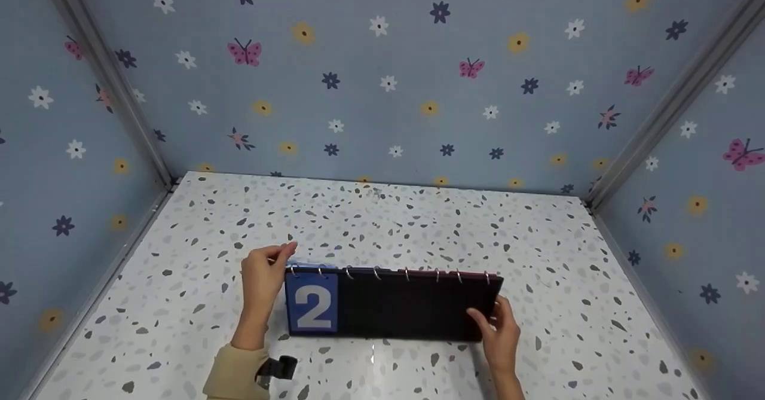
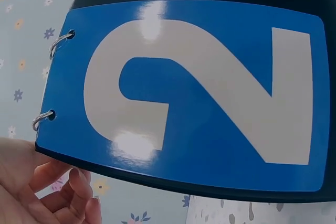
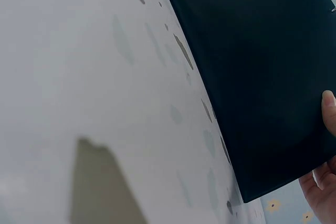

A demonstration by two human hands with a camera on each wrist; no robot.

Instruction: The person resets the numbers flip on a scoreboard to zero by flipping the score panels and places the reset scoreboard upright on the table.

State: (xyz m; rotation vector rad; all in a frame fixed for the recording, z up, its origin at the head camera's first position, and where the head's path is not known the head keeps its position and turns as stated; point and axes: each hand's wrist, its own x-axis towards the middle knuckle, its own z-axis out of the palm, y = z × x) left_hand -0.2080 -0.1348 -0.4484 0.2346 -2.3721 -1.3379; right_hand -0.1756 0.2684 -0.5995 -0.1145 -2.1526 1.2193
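A black flip scoreboard [image 1: 412, 304] stands tilted on the speckled tabletop, with metal rings along its top edge. At its left end hangs a blue number card [image 2: 231, 129] showing a white 2. The right hand [image 1: 501, 334] grips the board's lower right corner, thumb on the front and fingers behind. The left hand [image 1: 263, 271] is at the upper left corner, its thumb and finger close together just above the rings. In the left wrist view its other fingers [image 2: 79, 187] curl beyond the board's edge. Whether it pinches a card behind the board is hidden.
The white speckled tabletop [image 1: 382, 226] reaches back to a blue panel [image 1: 382, 47] printed with flowers and butterflies. Similar side panels with grey metal posts [image 1: 113, 71] flank it. A black strap [image 1: 280, 367] sits on the left sleeve.
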